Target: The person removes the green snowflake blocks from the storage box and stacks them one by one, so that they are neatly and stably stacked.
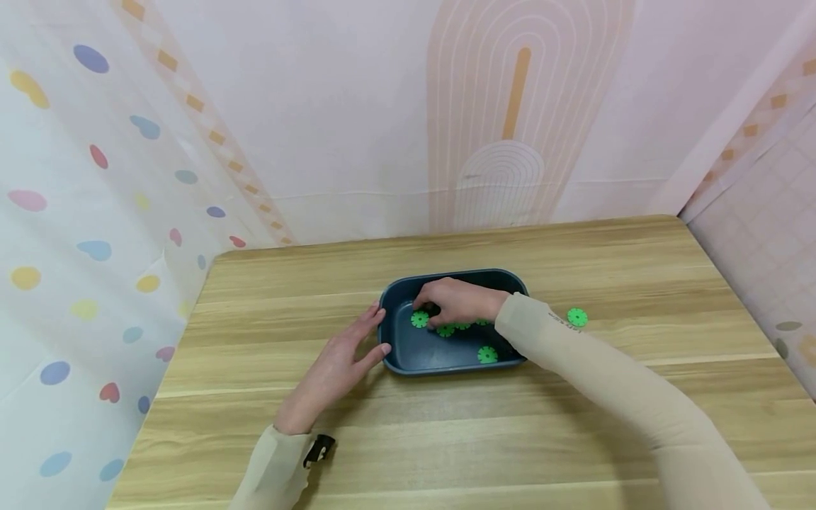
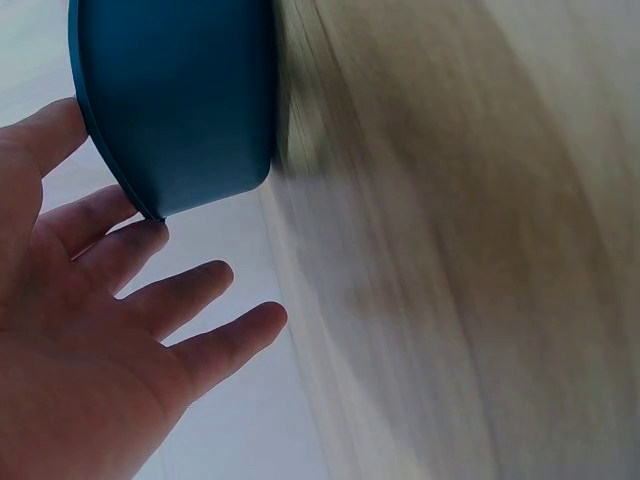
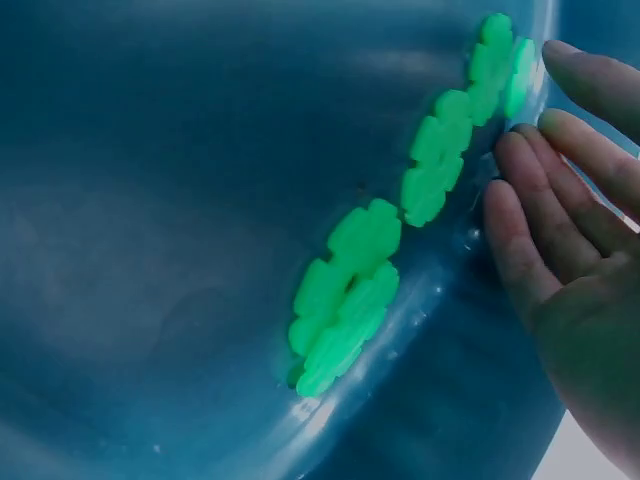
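A dark blue tub (image 1: 440,370) stands on the wooden table with several green flower-shaped discs (image 1: 487,354) inside. My left hand (image 1: 344,361) touches its left end, fingertips and thumb against the rim; the left wrist view shows the fingers spread and fairly straight. Reaching into the tub from the right, my right hand (image 1: 460,300) is over the discs, its thumb and fingertips near the leftmost disc (image 1: 419,319). In the right wrist view, slightly bent fingers (image 3: 525,225) lie beside a row of discs (image 3: 437,160), and no disc shows in their grasp.
One more green disc (image 1: 576,316) lies on the table (image 1: 637,283) right of the tub, close to the right sleeve (image 1: 593,361). A patterned cloth (image 1: 357,106) hangs behind the table. A black clip-like object (image 1: 319,450) sits at the left cuff.
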The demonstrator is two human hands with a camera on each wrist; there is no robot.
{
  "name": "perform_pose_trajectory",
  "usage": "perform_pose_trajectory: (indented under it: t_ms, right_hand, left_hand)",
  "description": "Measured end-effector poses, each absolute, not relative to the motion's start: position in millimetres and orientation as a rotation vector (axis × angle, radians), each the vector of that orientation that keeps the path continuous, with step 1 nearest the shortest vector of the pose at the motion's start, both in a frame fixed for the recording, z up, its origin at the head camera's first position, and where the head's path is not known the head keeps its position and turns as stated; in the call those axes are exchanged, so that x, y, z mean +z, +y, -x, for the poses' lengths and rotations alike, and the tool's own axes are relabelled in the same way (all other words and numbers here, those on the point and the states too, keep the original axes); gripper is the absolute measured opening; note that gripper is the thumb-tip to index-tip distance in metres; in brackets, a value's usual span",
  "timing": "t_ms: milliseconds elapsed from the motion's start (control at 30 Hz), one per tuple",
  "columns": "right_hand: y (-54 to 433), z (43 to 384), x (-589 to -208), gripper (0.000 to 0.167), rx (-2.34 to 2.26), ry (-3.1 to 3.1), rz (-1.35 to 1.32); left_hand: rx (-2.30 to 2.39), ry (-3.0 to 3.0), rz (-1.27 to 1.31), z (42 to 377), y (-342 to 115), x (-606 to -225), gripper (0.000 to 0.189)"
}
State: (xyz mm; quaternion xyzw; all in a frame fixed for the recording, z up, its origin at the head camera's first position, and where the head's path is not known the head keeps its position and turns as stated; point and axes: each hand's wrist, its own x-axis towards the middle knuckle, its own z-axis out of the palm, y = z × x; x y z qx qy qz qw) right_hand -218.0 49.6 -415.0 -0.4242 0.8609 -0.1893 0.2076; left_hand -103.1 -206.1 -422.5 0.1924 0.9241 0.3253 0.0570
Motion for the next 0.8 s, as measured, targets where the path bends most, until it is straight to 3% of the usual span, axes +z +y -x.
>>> perform_pose_trajectory:
  t_ms: [300,800]
  right_hand:
    - [42.2,212.2,-419.5,0.044,-0.448,2.418,1.240]
    - [39.9,211.1,-420.7,0.030,-0.399,2.416,1.280]
  left_hand:
    - [0.992,2.791,-0.573,101.7,-206.9,-423.1,0.064]
    - [0.989,2.797,-0.578,101.4,-206.6,-422.4,0.063]
